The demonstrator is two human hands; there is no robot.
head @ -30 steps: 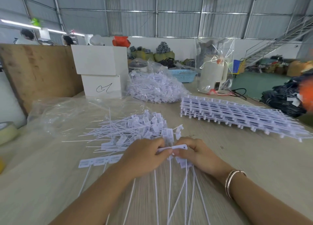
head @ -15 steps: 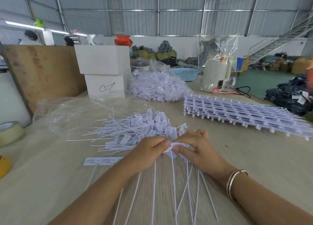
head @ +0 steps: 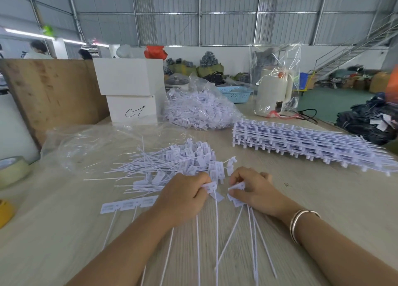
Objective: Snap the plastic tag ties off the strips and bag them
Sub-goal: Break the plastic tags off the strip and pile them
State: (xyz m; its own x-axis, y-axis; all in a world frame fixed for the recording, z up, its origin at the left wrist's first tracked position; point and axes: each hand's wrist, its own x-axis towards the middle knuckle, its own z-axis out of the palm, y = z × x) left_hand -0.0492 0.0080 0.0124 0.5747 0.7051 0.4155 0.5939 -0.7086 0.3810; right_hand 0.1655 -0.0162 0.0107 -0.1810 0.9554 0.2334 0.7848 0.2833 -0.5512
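Desk (head: 301, 199) first: the wide, pale wooden desk holds all your work, so nothing is far from you. On its far right lies the flat stack of white plastic tie strips (head: 301, 143), the ones not snapped yet. It sits off to the side, I think, so it stays out of your way but you can grab the next strip.

At the back, the full clear plastic bag of white ties (head: 200, 111) looks done and is pushed away. Closer, on the left, the empty clear plastic bag (head: 97, 143) lies flat, just beside the loose heap of snapped white tag ties (head: 178, 163). That makes sense: the heap can slide into the bag later.

Right in front of you is the white strip piece you are working on (head: 129, 205). Part of it sticks out from under your left hand, and its long thin tails point back at you.

Your left hand (head: 183, 199) curls and pinches a small white tag head (head: 210, 186). Your right hand (head: 254, 191) curls and pinches another white tag head (head: 237, 186). The two tags sit near each other with a small gap between. I think you hold them this close so one short bend snaps the join cleanly.
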